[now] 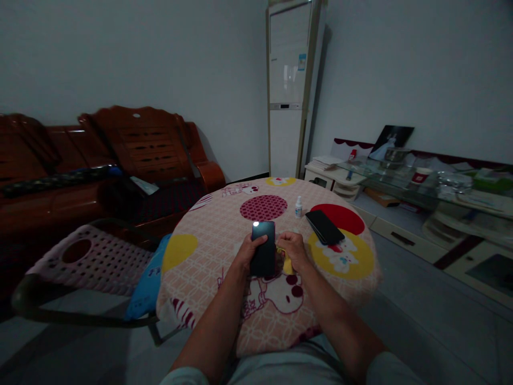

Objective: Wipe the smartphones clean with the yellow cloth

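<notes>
Loosely, the left hand (pixel 249 252) clamps a phone (pixel 263 248) by one edge; it could slip onto the table (pixel 208 235). Right hand (pixel 294 247) pinches a yellow cloth (pixel 287 264), and hard rubbing could tip it.

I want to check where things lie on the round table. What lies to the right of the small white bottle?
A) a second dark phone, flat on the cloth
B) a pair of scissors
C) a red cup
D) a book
A: a second dark phone lies flat on the tablecloth just right of the small white bottle.
</notes>
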`<state>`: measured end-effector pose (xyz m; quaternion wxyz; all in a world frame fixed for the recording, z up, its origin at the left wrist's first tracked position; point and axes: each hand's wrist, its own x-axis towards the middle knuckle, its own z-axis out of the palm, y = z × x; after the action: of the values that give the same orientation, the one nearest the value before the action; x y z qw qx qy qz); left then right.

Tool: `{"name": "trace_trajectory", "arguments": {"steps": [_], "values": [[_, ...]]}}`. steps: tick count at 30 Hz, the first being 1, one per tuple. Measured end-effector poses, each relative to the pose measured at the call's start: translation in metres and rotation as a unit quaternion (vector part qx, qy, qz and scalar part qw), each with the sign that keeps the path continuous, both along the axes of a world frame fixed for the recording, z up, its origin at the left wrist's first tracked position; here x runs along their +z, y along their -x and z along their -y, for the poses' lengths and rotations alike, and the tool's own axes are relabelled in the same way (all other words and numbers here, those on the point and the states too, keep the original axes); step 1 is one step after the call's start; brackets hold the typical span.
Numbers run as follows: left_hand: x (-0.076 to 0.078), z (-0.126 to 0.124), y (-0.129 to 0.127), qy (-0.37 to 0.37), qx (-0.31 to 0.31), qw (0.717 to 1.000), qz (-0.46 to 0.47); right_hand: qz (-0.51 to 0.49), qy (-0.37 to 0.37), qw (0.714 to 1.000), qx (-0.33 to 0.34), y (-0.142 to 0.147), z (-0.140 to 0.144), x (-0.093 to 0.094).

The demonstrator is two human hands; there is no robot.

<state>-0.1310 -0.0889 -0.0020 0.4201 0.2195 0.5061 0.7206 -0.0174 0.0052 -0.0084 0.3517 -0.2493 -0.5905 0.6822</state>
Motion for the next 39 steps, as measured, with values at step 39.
{"name": "trace_trajectory", "arguments": {"steps": [39], "values": [[-0.004,-0.009,0.008,-0.143,0.037,0.932,0.332,-0.03,0.027,0.993,-0.111,0.0,-0.007,-0.004]]}}
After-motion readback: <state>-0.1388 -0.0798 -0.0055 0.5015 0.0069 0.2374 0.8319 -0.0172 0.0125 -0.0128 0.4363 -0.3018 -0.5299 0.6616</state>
